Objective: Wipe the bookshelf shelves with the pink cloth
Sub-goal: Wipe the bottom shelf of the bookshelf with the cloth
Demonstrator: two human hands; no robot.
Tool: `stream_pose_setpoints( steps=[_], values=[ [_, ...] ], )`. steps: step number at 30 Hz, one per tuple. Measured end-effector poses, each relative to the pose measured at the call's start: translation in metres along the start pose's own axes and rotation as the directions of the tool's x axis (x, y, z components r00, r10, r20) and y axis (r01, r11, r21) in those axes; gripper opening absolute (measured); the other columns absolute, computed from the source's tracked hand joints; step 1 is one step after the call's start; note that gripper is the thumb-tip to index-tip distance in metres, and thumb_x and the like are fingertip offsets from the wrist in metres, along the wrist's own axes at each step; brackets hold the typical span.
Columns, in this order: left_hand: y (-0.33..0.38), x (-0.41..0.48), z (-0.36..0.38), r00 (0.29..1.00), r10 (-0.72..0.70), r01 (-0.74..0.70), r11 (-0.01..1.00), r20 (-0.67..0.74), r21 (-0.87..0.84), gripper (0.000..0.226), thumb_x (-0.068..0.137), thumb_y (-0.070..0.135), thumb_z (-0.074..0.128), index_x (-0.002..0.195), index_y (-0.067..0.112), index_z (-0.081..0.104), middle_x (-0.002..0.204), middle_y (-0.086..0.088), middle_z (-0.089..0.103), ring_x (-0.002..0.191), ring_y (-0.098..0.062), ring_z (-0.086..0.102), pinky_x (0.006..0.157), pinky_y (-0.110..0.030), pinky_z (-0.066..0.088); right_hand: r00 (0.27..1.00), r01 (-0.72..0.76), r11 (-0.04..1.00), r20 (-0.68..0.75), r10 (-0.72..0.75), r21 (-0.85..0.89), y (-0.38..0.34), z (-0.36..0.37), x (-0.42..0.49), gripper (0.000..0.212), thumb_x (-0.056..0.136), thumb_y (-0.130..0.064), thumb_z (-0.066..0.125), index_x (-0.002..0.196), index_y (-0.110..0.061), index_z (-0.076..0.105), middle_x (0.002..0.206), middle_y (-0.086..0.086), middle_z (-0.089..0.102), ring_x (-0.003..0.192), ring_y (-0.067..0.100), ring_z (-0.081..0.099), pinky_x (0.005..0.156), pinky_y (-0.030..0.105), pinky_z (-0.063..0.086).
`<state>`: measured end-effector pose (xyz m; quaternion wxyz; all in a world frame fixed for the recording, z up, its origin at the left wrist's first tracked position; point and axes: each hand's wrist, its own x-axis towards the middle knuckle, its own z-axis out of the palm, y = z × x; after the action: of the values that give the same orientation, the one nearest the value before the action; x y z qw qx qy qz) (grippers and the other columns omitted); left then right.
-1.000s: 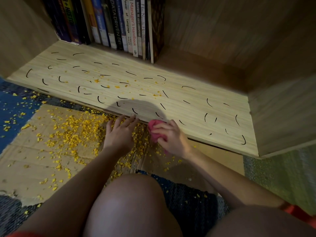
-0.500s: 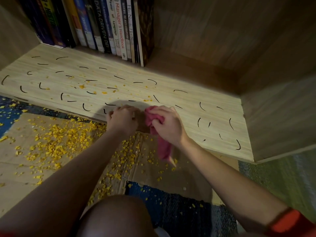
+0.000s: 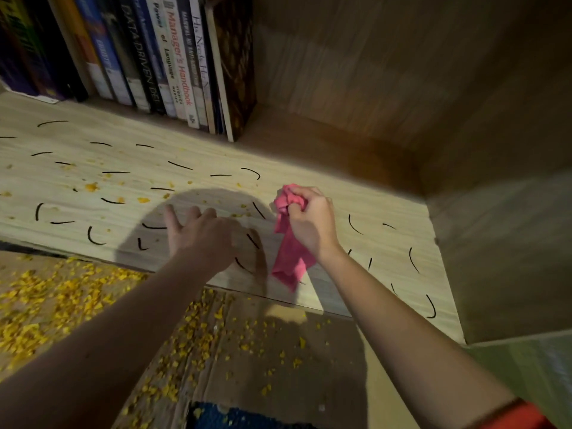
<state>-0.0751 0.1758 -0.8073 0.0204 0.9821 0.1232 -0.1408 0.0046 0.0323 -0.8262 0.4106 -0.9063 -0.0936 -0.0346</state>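
Right hand point(image 3: 312, 224) grips bunched pink cloth point(image 3: 289, 252) over the shelf point(image 3: 387, 212), tail hanging down. Left hand point(image 3: 201, 233) open, fingers spread, holding nothing, above yellow crumbs point(image 3: 142, 200).

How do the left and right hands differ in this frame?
The left hand is empty, fingers spread over the shelf board; the right hand has a curled grip on the pink cloth. The left hand lies in shadow; the right hand is lit, the cloth's tail hanging below it. Both are over the shelf's front part.
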Motion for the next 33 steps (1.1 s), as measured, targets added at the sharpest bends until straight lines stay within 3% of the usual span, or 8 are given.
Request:
stream_pose_setpoints(
  steps=[3,6,10,13,17,19,23,33],
  values=[
    [-0.002,0.005,-0.004,0.999,-0.001,0.001,1.0,0.036,0.016,0.019,0.09,0.035,0.054,0.103,0.023,0.057,0.118,0.006,0.05,0.127,-0.019,0.037,0.111,-0.056,0.004,0.998,-0.035,0.992,-0.059,0.028,-0.123,0.006,0.001,0.023,0.034,0.089,-0.005,0.048,0.12,-0.009,0.062,0.124,0.008,0.057,0.114,0.029,0.045,0.092,0.018,0.024],
    [-0.005,0.01,-0.01,0.998,-0.032,0.033,0.999,0.056,-0.02,0.023,0.089,0.03,0.057,0.073,0.02,0.044,0.099,0.006,0.05,0.123,-0.019,0.042,0.112,-0.057,0.005,0.988,-0.143,0.971,-0.087,0.128,-0.194,0.009,0.006,0.039,0.033,0.091,-0.007,0.046,0.119,-0.013,0.062,0.126,0.006,0.056,0.115,0.03,0.042,0.091,0.023,0.028],
    [-0.001,0.015,-0.016,0.999,-0.024,0.024,1.0,0.048,-0.006,0.004,0.09,0.019,0.051,0.087,0.02,0.05,0.096,0.003,0.051,0.123,-0.02,0.042,0.113,-0.057,0.004,0.997,0.023,0.998,0.069,-0.019,-0.052,-0.008,0.023,0.028,0.032,0.083,0.001,0.048,0.104,-0.009,0.071,0.118,0.005,0.063,0.113,0.025,0.049,0.093,0.022,0.029],
    [-0.005,0.018,-0.015,0.999,0.003,-0.003,1.0,0.04,0.003,0.02,0.09,0.016,0.047,0.106,0.023,0.056,0.11,0.004,0.057,0.126,-0.019,0.04,0.113,-0.056,0.003,0.953,0.174,0.982,0.237,-0.186,0.072,-0.022,0.028,0.007,0.031,0.079,0.006,0.053,0.1,-0.004,0.073,0.111,0.006,0.067,0.1,0.008,0.056,0.1,0.023,0.036],
    [-0.014,0.022,-0.013,0.999,-0.002,0.005,0.997,0.041,-0.073,0.036,0.09,0.014,0.045,0.123,0.027,0.054,0.128,0.006,0.052,0.132,-0.016,0.034,0.112,-0.052,-0.002,0.98,0.143,0.972,0.113,-0.166,0.188,-0.016,0.026,0.026,0.032,0.08,0.006,0.051,0.099,-0.006,0.073,0.103,0.001,0.067,0.104,0.018,0.06,0.103,0.035,0.039],
    [-0.016,0.019,-0.01,0.999,-0.015,0.019,0.994,0.039,-0.103,0.037,0.09,0.011,0.045,0.123,0.025,0.054,0.126,0.007,0.052,0.131,-0.015,0.034,0.112,-0.053,-0.001,0.992,0.113,0.992,0.051,-0.116,0.051,-0.013,0.023,0.048,0.033,0.083,0.004,0.049,0.104,-0.006,0.071,0.11,0.004,0.066,0.109,0.023,0.056,0.105,0.039,0.036],
    [-0.016,0.009,-0.008,1.0,0.021,-0.02,0.993,0.009,-0.119,0.047,0.092,0.009,0.042,0.132,0.033,0.046,0.136,0.01,0.044,0.134,-0.014,0.03,0.111,-0.056,-0.003,0.976,0.096,0.99,0.208,-0.072,-0.103,-0.017,0.033,0.069,0.042,0.087,0.005,0.041,0.116,-0.013,0.066,0.127,0.001,0.058,0.119,0.019,0.049,0.107,0.029,0.033],
    [-0.022,-0.017,0.006,0.99,-0.092,0.052,0.939,-0.104,-0.34,0.046,0.088,0.013,0.04,0.125,0.037,0.054,0.134,0.014,0.049,0.134,-0.009,0.029,0.111,-0.055,-0.007,0.858,0.227,0.969,0.451,-0.247,0.098,-0.034,0.039,0.009,0.043,0.078,0.014,0.044,0.107,-0.005,0.071,0.121,0.007,0.064,0.118,0.013,0.052,0.105,0.01,0.026]
  ],
)
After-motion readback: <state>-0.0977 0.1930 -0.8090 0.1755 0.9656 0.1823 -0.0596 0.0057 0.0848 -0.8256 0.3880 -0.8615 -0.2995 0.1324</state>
